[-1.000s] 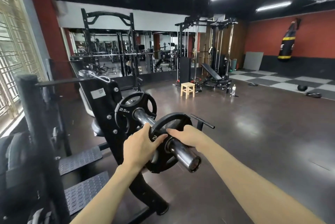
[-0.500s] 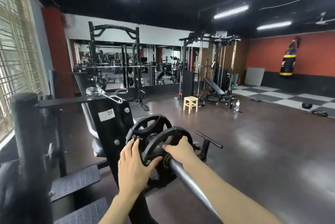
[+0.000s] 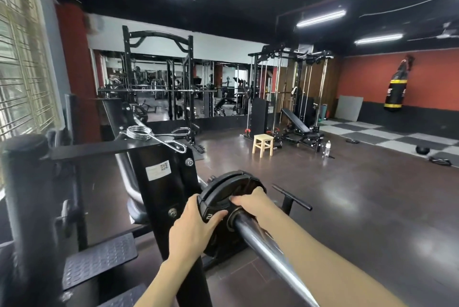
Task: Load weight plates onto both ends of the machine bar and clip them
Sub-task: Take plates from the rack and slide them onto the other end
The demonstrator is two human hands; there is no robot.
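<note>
Two black weight plates [image 3: 229, 182] sit pressed together on the steel bar sleeve [image 3: 263, 244] of the black machine [image 3: 164, 197]. My left hand [image 3: 196, 229] grips the left rim of the near plate. My right hand [image 3: 248, 203] holds that plate's top edge through a grip hole, just above the sleeve. A chrome spring clip [image 3: 154, 136] lies loose on the machine's top ledge, up and left of the plates. The far plate is mostly hidden behind the near one.
Textured foot plates [image 3: 99, 259] lie low at the left, beside a padded post [image 3: 27, 197]. A short T-handle [image 3: 291, 197] sticks out right of the plates. A wooden stool [image 3: 263, 144], bench and cable rack stand farther back on the dark floor.
The near plate has slid inward along the sleeve until it meets the far plate. Both hands moved in with it, and my view has come closer.
</note>
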